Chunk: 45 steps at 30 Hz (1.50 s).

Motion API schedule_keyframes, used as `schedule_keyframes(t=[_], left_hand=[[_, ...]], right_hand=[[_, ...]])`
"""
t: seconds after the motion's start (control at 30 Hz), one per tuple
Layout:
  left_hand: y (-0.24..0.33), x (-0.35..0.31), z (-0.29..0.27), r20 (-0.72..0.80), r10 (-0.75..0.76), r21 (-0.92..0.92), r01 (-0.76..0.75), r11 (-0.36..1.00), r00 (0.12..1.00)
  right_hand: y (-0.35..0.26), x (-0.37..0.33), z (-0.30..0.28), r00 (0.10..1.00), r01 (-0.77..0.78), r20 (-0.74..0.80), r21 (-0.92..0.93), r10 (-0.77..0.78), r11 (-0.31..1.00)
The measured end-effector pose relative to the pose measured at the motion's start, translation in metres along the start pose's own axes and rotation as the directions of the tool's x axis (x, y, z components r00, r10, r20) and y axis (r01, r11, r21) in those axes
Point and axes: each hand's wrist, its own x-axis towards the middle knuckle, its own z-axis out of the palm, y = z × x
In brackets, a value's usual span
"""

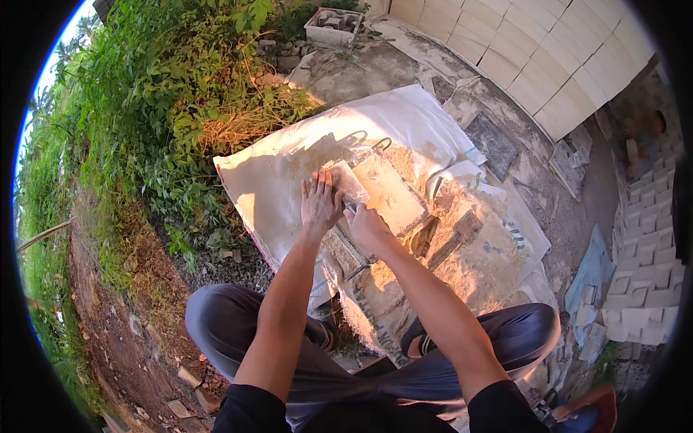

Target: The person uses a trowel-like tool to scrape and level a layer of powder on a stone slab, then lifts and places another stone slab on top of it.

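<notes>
My right hand (367, 228) is closed round the short handle of a trowel with a flat, dusty grey blade (349, 182). Fingers stretched and spread, my left hand (321, 205) lies along the blade's left edge. The blade rests over the left side of a rectangular mould (390, 193) filled with pale, sandy powder. Wire loops (382, 144) stick up at the mould's far end. Under all this is a white woven sheet (278, 173), with loose powder (451, 209) heaped on its right part. Beside the mould's near right corner lies a wooden block (455, 238).
Green bushes (144, 108) grow along the left. A white crate (334, 27) stands at the back. Cream blocks (534, 58) are stacked at the far right, more blocks (642, 281) at the right. Another person's hand (563, 413) shows at the lower right.
</notes>
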Motion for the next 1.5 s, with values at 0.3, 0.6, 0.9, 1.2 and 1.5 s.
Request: schedule_keyframes(t=[0.3,0.6,0.9,1.2,1.5], left_hand=[[0.061,-0.073,0.019,-0.009,-0.039,-0.09,0.038,0.995,0.999],[0.115,-0.127,0.02,0.104,-0.058,-0.208,0.079,0.975,0.993],[0.028,-0.022,0.001,-0.018,-0.028,-0.009,0.028,1.0,0.999],[0.083,-0.099,0.022,0.021,-0.092,-0.081,0.093,0.992,0.996],[0.152,-0.14,0.02,0.114,-0.096,-0.209,0.119,0.971,0.989]], right_hand=[[0.053,-0.065,0.008,0.986,-0.102,0.128,-0.073,0.111,0.992],[0.067,-0.122,-0.033,0.968,-0.115,0.205,-0.165,0.148,0.98],[0.012,-0.018,-0.006,0.986,-0.057,0.151,-0.053,0.064,0.997],[0.064,-0.084,0.0,0.965,-0.148,0.207,-0.073,0.16,0.986],[0.093,-0.149,-0.047,0.98,-0.124,0.136,-0.139,0.143,0.982]])
